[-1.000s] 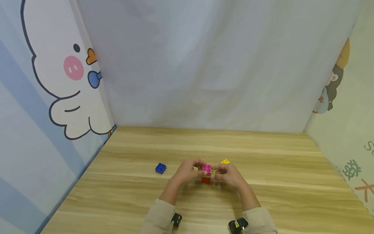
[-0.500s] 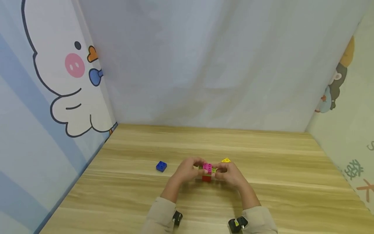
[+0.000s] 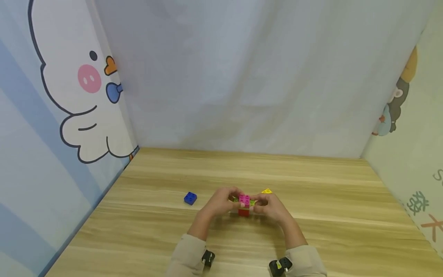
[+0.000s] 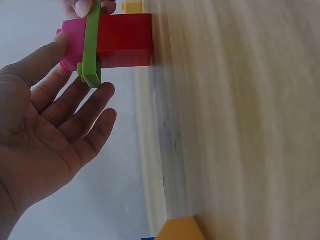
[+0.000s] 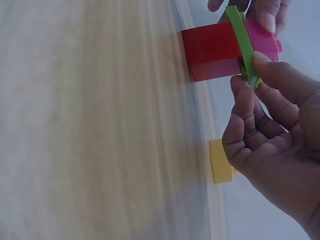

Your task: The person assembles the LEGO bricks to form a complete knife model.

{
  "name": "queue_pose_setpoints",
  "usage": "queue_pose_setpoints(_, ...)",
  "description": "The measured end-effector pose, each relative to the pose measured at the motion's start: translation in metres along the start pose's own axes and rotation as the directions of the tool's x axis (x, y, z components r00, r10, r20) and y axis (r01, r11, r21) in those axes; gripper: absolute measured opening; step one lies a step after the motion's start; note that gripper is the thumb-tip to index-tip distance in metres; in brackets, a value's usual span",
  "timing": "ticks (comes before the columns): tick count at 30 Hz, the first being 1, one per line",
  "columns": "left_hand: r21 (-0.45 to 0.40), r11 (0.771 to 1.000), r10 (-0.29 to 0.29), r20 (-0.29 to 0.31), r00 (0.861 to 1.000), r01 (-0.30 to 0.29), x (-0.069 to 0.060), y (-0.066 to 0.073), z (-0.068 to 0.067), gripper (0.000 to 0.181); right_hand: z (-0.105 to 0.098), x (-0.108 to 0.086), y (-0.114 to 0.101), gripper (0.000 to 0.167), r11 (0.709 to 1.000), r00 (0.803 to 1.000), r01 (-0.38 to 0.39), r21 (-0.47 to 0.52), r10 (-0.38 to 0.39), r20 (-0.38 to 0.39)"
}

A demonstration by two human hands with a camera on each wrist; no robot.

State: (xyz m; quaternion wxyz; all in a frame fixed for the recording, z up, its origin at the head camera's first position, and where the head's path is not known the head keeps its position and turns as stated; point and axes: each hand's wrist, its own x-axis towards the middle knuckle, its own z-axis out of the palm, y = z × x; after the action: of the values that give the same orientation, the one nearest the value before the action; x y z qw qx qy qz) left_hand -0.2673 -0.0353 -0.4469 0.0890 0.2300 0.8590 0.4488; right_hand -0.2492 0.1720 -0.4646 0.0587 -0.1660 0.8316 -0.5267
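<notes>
A small stack of toy building bricks stands on the wooden table between both hands: a red brick [image 4: 125, 41] at the bottom, a thin green plate [image 5: 241, 42] across it, and a pink brick [image 3: 244, 199] on top. My left hand [image 3: 221, 202] pinches the pink brick, thumb on the near side and a finger behind; its other fingers spread loosely near the green plate's end. From the right, my right hand [image 3: 271, 207] pinches the overhanging end of the green plate between thumb and fingers. In the head view, the fingers partly cover the plate.
A blue brick [image 3: 190, 198] lies left of the stack. Behind the right hand sits a yellow brick [image 3: 267, 191], partly hidden there. An orange piece [image 4: 181, 229] shows at the left wrist view's lower edge. A pale curtain [image 3: 242, 77] hangs behind the table [image 3: 155, 238].
</notes>
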Motion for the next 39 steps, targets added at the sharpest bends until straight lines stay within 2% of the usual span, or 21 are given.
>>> queue_pose_setpoints(7, -0.002, 1.0, 0.006, -0.027, 1.0, -0.006, -0.012, -0.003, -0.009, 0.044, 0.0, 0.001, 0.0, 0.032, 1.0, 0.999, -0.025, -0.019, 0.026, 0.019)
queue_pose_setpoints(16, 0.003, 1.0, 0.012, -0.081, 0.997, -0.012, -0.024, -0.003, -0.025, 0.042, -0.002, 0.001, -0.003, 0.034, 0.999, 0.999, -0.037, 0.001, 0.037, 0.023)
queue_pose_setpoints(19, 0.015, 1.0, 0.005, -0.094, 0.996, -0.003, -0.027, -0.006, -0.028, 0.041, -0.001, 0.002, -0.003, 0.033, 0.999, 0.999, -0.036, 0.003, 0.035, 0.024)
queue_pose_setpoints(25, 0.018, 1.0, 0.023, -0.111, 0.994, -0.021, -0.033, -0.014, -0.039, 0.039, 0.0, 0.003, -0.005, 0.032, 0.999, 0.999, -0.049, -0.007, 0.05, 0.014)
queue_pose_setpoints(35, 0.004, 1.0, -0.007, -0.152, 0.988, 0.008, -0.041, -0.029, -0.052, 0.044, 0.001, 0.006, -0.005, 0.031, 0.999, 0.999, -0.049, 0.003, 0.049, 0.022)
queue_pose_setpoints(39, -0.011, 0.999, -0.04, -0.184, 0.982, 0.039, -0.045, -0.033, -0.057, 0.048, 0.001, 0.006, -0.004, 0.032, 0.999, 0.999, -0.044, 0.019, 0.043, 0.024)
